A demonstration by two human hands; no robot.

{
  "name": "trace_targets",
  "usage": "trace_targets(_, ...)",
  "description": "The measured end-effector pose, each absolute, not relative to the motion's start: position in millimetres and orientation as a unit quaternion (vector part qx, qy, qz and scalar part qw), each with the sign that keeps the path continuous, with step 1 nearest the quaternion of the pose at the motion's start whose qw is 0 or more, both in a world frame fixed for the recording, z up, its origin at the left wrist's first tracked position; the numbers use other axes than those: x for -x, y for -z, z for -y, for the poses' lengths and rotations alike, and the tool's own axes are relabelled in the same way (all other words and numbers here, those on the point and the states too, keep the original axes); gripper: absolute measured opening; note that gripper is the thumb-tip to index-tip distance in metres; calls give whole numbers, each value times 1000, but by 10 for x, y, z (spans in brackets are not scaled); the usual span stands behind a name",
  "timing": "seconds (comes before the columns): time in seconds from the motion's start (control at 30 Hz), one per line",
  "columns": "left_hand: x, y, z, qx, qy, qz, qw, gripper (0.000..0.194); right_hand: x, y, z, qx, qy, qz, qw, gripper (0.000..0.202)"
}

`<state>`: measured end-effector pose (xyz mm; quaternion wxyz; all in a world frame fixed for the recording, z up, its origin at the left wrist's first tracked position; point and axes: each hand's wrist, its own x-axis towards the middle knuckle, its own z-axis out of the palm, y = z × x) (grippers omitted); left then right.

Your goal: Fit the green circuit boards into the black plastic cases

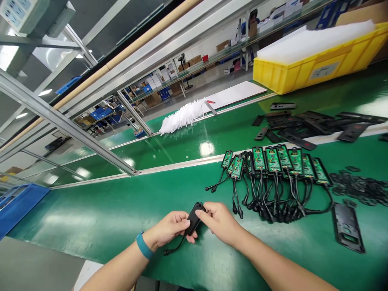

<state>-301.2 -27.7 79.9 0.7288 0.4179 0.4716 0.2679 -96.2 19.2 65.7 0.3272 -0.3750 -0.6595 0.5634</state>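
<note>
Left hand (170, 228) and right hand (223, 223) pinch the black casing (193, 221). Likely a pressing step; calls for even thumb pressure.

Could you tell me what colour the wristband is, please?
Teal, on the left wristband; the head view shows it.

A plain teal band (144, 245) circles the left wrist; both forearms and hands are bare.

Glossy, smooth green tabletop (121, 214)
</note>
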Motion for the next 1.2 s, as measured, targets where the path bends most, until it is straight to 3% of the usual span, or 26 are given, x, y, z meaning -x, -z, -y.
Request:
trace_targets(0.13, 2958, -766, 309, -430, -305, -448, 722, 35, 967, -689, -147, 373, -499, 698, 354, 39)
trace_targets(0.43, 2945, -706, 379, -473, -318, -476, 670, 38, 971, -624, -130, 376, -490, 710, 339, 38)
trace_targets(0.57, 2907, -759, 342, -443, -311, -491, 683, 40, 985, -524, -242, 390, -595, 636, 299, 34)
trace_targets(0.73, 2826, -949, 296, -414, -309, -428, 742, 47, 918, -545, -422, 350, -785, 416, 298, 33)
trace_targets(0.8, 2769, -1022, 307, -472, -336, -453, 678, 40, 885, -572, -474, 332, -841, 319, 284, 32)
trace_targets(0.87, 2714, -1079, 320, -578, -372, -498, 528, 32, 868, -584, -498, 320, -878, 248, 254, 31)
trace_targets(0.93, 2676, -1120, 313, -689, -388, -499, 356, 41, 875, -578, -491, 312, -899, 216, 219, 32)
trace_targets(1.0, 2655, -1150, 284, -773, -378, -443, 252, 45, 898, -560, -455, 304, -910, 212, 184, 34)
trace_targets(1.2, 2617, -1225, 234, -835, -351, -348, 240, 40, 978, -497, -298, 308, -867, 332, 208, 35)
